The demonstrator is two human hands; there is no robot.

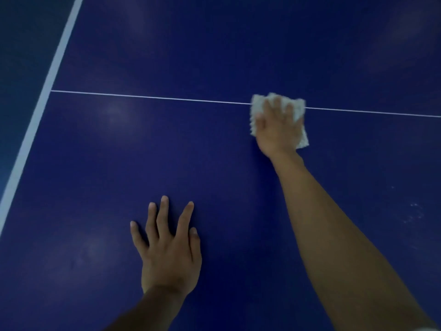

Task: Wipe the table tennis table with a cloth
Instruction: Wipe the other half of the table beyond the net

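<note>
The right hand (276,130) lay on top of a white cloth (301,108) far out on the blue table (214,163). Its fingers were spread and fairly straight, pressing the cloth down rather than gripping it, though blur made the fingertips hard to read. The cloth sat squarely across the thin white line (152,97) that ran over the surface, with its corners showing around the hand. The left hand (169,254) rested flat on the table nearer the person, fingers splayed and straight and holding nothing, apparently as a prop for the reach. A broad white stripe (45,91) marked the table's edge at the left. The wiping looked to be under way, with much of the surface perhaps not yet covered. A scatter of pale specks (414,211) showed near the right side, well apart from the cloth. The main risk was the loose hold. With nothing curled round the cloth, a fast stroke could let the hand slide over it, leaving it bunched or behind. The arm was stretched far forward, so pressure at the cloth was probably light and uneven, and streaks or missed bands could result. The bracing left palm could leave smudges on the area under it, which would need going over. If strokes followed the line only, the specks at the right could easily be skipped. Leaning further might shift weight onto the left hand and make it slip on the smooth top.
</note>
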